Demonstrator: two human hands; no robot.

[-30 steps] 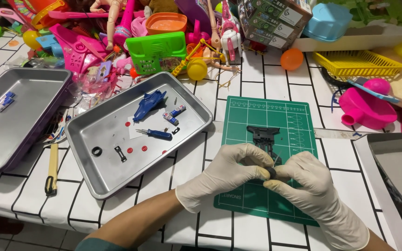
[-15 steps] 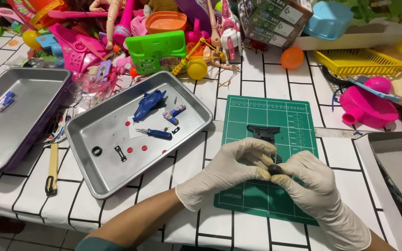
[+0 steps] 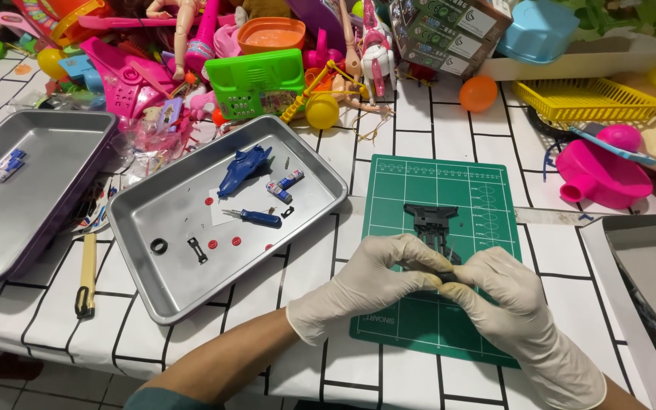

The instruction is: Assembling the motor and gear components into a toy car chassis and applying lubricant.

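Both hands wear white gloves and meet over the green cutting mat [image 3: 487, 190]. My left hand [image 3: 373, 281] and my right hand [image 3: 506, 296] pinch the near end of a dark plastic toy chassis [image 3: 432, 222] that lies flat on the mat. Fingertips of both hands cover that end. To the left, a metal tray [image 3: 146, 281] holds a blue toy plane body [image 3: 243, 168], a small blue screwdriver [image 3: 256, 218], a black ring [image 3: 159, 245], small red discs and other tiny parts.
A second metal tray [image 3: 47, 190] at the far left holds a small blue-white part [image 3: 9, 165]. A yellow-handled tool [image 3: 86, 275] lies between trays. Colourful toys crowd the back: green basket [image 3: 260, 80], yellow basket [image 3: 590, 99], pink toy [image 3: 605, 171]. A grey tray [image 3: 651, 296] sits at right.
The dark chassis has slid a little away from me on the mat while both hands stay pinched on its near end. The trays are unchanged.
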